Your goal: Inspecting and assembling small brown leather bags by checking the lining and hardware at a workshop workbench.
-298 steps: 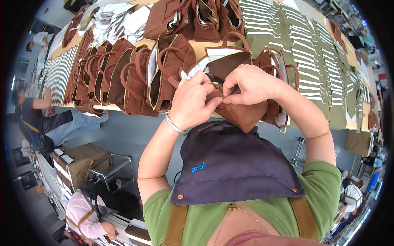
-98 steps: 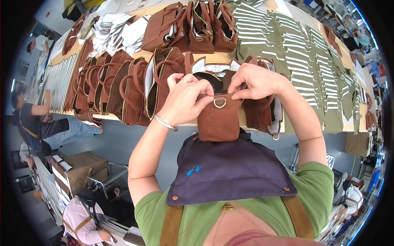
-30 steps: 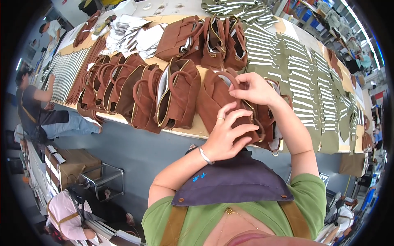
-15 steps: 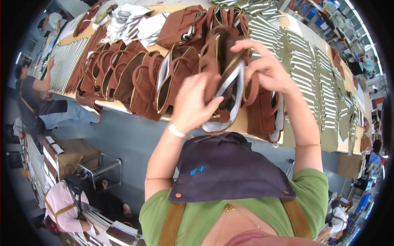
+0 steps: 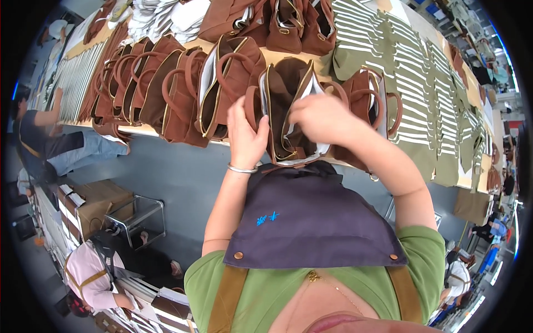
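An unzipped brown handbag stands upright at the table's front edge, its mouth spread wide with gold zip teeth along both rims. My left hand cups the bag's left side, the thumb lying by the rim and the fingers beyond the handle. Over the right rim, my right hand has its fingers curled down at the zip edge and white lining; its fingertips are partly hidden inside the mouth. Another brown handbag stands close on the right, partly behind my right forearm.
A row of brown handbags fills the table's front to the left, with more bags behind. White pieces lie at the back. Olive-green pieces with white strips cover the right. Other people work around the room.
The bag, tilted up and blurred before, now stands upright with its mouth spread wider. My left hand has gone to its left side, and my right hand has come down onto the right rim.
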`<state>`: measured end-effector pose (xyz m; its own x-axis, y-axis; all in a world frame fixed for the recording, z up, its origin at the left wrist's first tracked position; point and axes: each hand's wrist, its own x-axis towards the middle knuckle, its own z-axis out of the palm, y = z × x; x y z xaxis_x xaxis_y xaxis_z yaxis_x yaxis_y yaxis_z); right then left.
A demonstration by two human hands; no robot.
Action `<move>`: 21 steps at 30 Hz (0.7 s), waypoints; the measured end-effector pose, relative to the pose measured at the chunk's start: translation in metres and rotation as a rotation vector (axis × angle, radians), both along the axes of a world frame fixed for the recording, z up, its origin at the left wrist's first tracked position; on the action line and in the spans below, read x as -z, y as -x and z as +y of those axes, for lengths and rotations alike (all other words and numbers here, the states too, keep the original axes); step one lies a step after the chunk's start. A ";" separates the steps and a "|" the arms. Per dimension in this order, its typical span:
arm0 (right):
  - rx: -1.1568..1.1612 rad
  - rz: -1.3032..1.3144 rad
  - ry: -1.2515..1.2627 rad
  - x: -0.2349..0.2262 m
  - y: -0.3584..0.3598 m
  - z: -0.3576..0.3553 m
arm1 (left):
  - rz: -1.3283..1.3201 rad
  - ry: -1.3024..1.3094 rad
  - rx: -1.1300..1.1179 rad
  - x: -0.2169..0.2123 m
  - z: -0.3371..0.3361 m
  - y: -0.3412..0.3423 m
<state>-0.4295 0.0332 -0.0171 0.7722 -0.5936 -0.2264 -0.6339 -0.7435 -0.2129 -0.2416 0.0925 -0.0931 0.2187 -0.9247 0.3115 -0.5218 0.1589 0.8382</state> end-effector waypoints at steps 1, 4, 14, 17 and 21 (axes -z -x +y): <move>0.000 0.134 -0.015 0.019 -0.016 0.002 | -0.102 0.081 -0.054 -0.007 0.001 0.006; 0.068 0.457 -0.011 0.088 -0.039 -0.005 | -0.103 0.328 -0.056 -0.035 0.012 0.023; 0.199 -0.400 -0.522 0.023 0.044 -0.041 | -0.571 -0.396 0.516 -0.019 0.015 0.022; 0.351 -0.678 -0.711 0.025 0.063 -0.035 | -0.664 -0.355 0.632 -0.013 0.009 0.022; 0.248 -0.335 -0.318 0.020 0.066 -0.026 | -0.335 -0.245 0.633 -0.018 -0.009 0.013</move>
